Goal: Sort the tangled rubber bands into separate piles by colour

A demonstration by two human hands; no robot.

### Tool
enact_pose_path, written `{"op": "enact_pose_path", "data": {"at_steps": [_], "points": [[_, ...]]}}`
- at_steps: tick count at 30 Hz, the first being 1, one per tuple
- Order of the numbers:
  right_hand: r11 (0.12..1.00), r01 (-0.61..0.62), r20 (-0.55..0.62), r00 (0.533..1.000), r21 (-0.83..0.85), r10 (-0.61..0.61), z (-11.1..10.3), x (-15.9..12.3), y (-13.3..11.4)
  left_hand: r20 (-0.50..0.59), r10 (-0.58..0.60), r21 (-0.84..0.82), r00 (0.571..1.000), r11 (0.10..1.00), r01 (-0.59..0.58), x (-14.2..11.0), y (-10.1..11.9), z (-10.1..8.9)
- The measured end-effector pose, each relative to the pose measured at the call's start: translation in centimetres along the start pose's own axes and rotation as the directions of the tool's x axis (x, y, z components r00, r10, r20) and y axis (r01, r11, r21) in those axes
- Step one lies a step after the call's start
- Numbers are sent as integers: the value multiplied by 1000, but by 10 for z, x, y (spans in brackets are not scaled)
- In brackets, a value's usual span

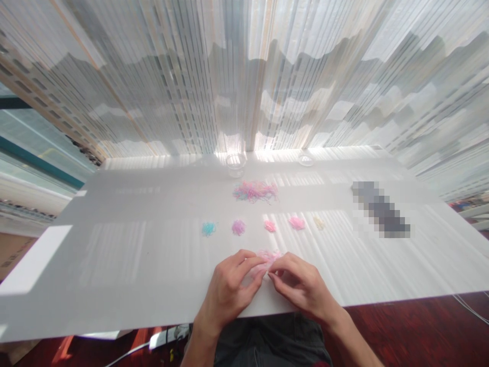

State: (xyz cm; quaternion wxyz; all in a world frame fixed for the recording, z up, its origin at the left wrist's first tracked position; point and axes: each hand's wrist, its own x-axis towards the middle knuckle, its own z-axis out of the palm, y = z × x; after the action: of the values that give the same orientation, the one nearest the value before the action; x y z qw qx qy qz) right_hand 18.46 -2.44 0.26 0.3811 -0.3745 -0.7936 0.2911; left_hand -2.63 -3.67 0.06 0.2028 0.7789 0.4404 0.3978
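My left hand [233, 285] and right hand [301, 280] bring narrowed fingertips to the near pink strands [270, 255], whether gripping any I cannot tell, with five small coloured piles [239, 227] in a row beyond, one larger mixed heap [255, 191] and two clear containers [236, 162], all on a white table [133, 270] before striped curtains [183, 76].

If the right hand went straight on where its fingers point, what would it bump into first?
Probably the left hand: the right hand points toward its fingertips, with little gap showing. Pink strands lie right by both, so depth leaves some doubt.
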Motion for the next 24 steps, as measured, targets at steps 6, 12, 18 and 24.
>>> {"op": "enact_pose_path", "data": {"at_steps": [6,12,18,24], "points": [[1000,-26,-8,1000,-6,26,0,0,2,1,6,-16,1000,1000,-6,0,0,1],[1000,-12,-50,999,-27,11,-1,0,1,-13,-4,-19,1000,1000,4,2,1,1],[1000,-4,-102,995,-15,3,-1,0,-1,-11,-15,-11,1000,1000,15,1,0,1],[1000,7,-117,993,-15,-9,0,-1,0,-10,-19,-25,1000,1000,18,1,1,0]]}}
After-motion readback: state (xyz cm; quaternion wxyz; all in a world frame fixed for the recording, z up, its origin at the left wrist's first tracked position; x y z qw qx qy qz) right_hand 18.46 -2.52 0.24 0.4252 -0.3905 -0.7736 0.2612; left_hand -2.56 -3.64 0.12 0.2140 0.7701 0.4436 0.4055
